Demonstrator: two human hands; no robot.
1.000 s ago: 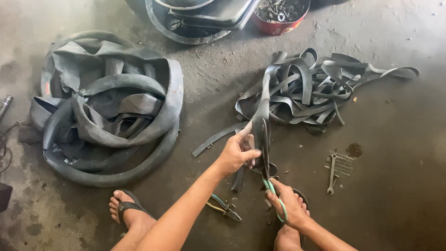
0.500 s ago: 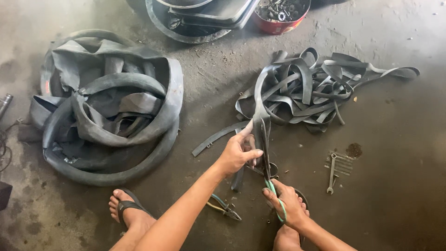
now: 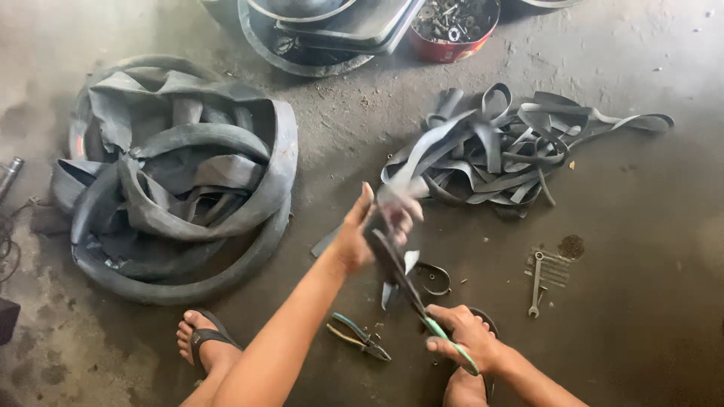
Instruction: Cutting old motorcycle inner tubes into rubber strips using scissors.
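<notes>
Head view, looking down at a grey concrete floor [image 3: 648,301]. The left hand [image 3: 362,234] is raised, its fingers closed around the upper end of a black rubber strip [image 3: 392,260] cut from an inner tube; the strip's top is blurred by motion. The right hand [image 3: 464,339], low and close to the body, is clamped on the green handles of a pair of scissors [image 3: 422,305], whose dark blades point up along the strip.

The strip hangs between the two hands, above the floor, just in front of a heap of cut black rubber strips [image 3: 513,147]. To the left lies a large pile of slack black inner tubes [image 3: 173,181]. A pair of green-handled pliers [image 3: 358,338] lies beside a sandalled foot [image 3: 204,343], and a small metal spanner [image 3: 535,283] lies well to the right. A red tin of metal parts [image 3: 452,22] stands at the top edge.

To cut well, the left hand should keep the rubber taut and straight, so the blades run along its length without wandering.
</notes>
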